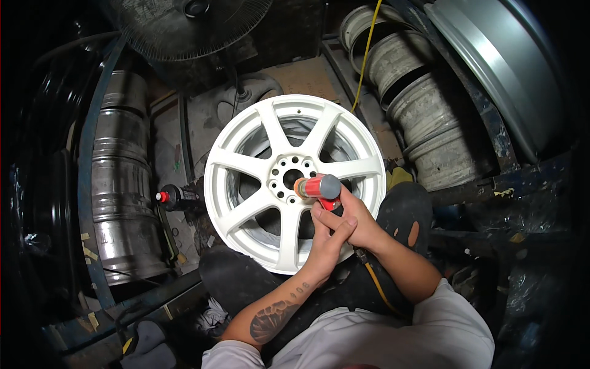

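Observation:
A white multi-spoke wheel rim (347,167) lies face up between my knees. Over its hub hangs a small red pneumatic tool (314,186) with a grey round head and an orange end directed at the hub; whether it touches the rim I cannot make out. My right hand (357,215) is closed round the tool's handle. Against it, lower down, my left hand (332,238) is closed too, its thumb crossing toward the right hand, and the grip between them is mostly hidden. A yellow air hose (381,289) runs from the handle down past my right thigh.
To the left, a dark bottle (179,198) with a red cap lies near the rim. Stacked metal rims (129,190) line the left rack, with more dusty rims (433,132) on the right. A fan (193,27) stands at the back beside a hanging yellow cord (367,52).

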Available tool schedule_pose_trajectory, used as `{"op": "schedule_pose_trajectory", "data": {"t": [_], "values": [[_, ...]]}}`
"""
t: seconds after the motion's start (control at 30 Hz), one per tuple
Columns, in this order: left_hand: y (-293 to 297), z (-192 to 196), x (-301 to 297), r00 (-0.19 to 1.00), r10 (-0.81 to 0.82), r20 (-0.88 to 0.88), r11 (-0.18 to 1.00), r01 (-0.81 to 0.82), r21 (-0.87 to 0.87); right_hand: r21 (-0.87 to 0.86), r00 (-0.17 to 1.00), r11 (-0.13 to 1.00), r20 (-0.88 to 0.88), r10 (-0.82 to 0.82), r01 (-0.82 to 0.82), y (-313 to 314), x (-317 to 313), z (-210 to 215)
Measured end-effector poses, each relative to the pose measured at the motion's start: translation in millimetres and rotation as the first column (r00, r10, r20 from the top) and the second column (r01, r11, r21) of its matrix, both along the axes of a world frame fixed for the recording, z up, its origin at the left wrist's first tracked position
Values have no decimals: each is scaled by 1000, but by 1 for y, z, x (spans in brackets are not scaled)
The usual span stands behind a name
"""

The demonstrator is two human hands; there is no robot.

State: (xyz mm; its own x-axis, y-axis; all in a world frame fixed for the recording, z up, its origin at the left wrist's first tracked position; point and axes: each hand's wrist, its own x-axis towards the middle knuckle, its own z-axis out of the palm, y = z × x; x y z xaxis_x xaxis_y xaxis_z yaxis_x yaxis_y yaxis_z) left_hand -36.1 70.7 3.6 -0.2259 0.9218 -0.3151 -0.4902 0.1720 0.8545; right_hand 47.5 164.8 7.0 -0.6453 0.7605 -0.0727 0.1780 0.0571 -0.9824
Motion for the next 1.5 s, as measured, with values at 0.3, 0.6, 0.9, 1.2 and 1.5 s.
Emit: {"op": "schedule_pose_trajectory", "data": {"t": [0.3, 0.6, 0.9, 1.2, 1.5], "values": [[12, 0, -8, 998, -56, 11, 997, 55, 55, -42, 994, 995, -59, -91, 89, 0, -1, -6], [14, 3, -12, 991, -23, -134, 992, 39, 120, -177, 998, 983, -26, -54, 48, 4, 5, -3], [8, -20, -14, 1000, 2, 24, 1000, -3, 23, -253, 990, 965, -109, -91, 61, -5, -3, -29], [15, -10, -17, 969, 34, 243, 999, -32, -12, 44, 987, 999, 159, -25, 18, -9, 8, 9], [12, -6, -21, 884, 33, 466, 999, -17, -39, 169, 977, 985, 214, 5, -42, -7, 2, 3]]}}
